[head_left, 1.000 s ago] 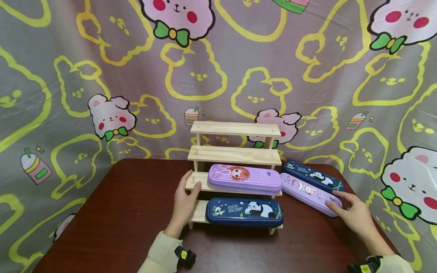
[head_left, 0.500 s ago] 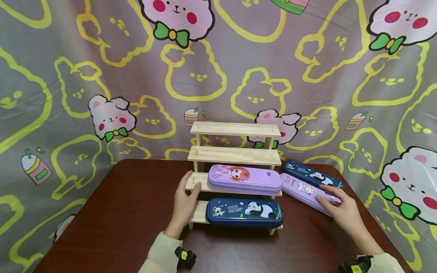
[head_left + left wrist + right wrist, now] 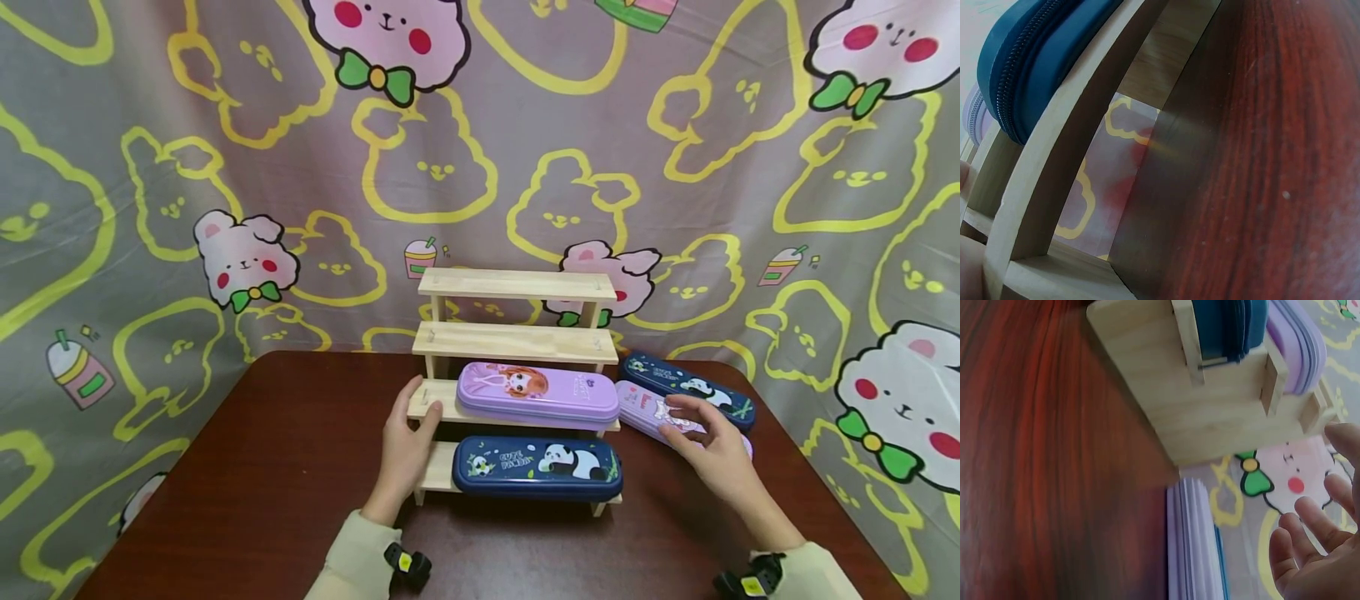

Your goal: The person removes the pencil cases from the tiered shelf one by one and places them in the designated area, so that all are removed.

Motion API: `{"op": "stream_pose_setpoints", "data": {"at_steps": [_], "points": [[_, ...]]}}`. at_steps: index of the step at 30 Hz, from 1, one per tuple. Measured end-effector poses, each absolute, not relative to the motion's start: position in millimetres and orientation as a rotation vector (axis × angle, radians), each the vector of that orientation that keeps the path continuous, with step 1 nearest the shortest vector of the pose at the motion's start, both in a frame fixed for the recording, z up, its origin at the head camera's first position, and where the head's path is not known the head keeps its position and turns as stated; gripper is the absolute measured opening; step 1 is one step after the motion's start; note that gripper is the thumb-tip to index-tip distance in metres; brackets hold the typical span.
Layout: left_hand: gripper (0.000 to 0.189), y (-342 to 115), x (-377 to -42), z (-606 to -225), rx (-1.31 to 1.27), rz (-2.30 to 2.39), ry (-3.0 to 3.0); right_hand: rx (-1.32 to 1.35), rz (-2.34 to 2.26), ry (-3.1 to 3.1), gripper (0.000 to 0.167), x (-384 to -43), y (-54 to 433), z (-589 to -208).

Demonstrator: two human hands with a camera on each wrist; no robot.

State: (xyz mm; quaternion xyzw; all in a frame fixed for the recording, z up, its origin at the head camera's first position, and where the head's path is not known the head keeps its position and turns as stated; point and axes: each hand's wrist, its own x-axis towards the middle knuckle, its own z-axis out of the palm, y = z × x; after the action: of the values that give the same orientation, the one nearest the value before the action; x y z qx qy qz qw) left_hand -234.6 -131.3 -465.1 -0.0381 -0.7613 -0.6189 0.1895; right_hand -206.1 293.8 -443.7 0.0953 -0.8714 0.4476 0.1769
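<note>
My left hand (image 3: 407, 440) holds the left end of a stepped wooden rack (image 3: 514, 340) at its second-lowest tier; in the left wrist view only bits of fingers show at the left edge. My right hand (image 3: 712, 448), fingers relaxed and spread, hovers over a lavender pencil case (image 3: 640, 405) with a rabbit print, hiding part of it; the right wrist view shows the fingers apart from things. Behind that case lies a navy panda pencil case (image 3: 723, 396). On the rack, a purple girl-print pencil case (image 3: 555, 396) sits one tier above another navy panda case (image 3: 510, 471).
The rack stands on a dark red-brown table (image 3: 300, 467). A grey cartoon-print curtain (image 3: 315, 167) hangs behind and at both sides. The two loose cases lie slanted beside the rack's right end. The two upper tiers bear no cases.
My right hand has moved left along the rabbit-print pencil case, from its right end toward its middle, uncovering that end. The left hand, the rack and the cases have stayed put.
</note>
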Motion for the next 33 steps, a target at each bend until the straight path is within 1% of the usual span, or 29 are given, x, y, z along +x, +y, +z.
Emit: {"op": "stream_pose_setpoints", "data": {"at_steps": [5, 24, 33], "points": [[0.054, -131, -234, -465, -0.103, -1.743, -2.141, 0.367, 1.353, -2.429, 0.047, -209, 280, -440], [0.055, -131, -235, -465, -0.123, -1.721, -2.128, 0.466, 1.427, -2.512, 0.059, -223, 238, -422], [0.056, -131, -235, -466, -0.122, -1.722, -2.131, 0.538, 1.447, -2.518, 0.06, -225, 225, -419]]}}
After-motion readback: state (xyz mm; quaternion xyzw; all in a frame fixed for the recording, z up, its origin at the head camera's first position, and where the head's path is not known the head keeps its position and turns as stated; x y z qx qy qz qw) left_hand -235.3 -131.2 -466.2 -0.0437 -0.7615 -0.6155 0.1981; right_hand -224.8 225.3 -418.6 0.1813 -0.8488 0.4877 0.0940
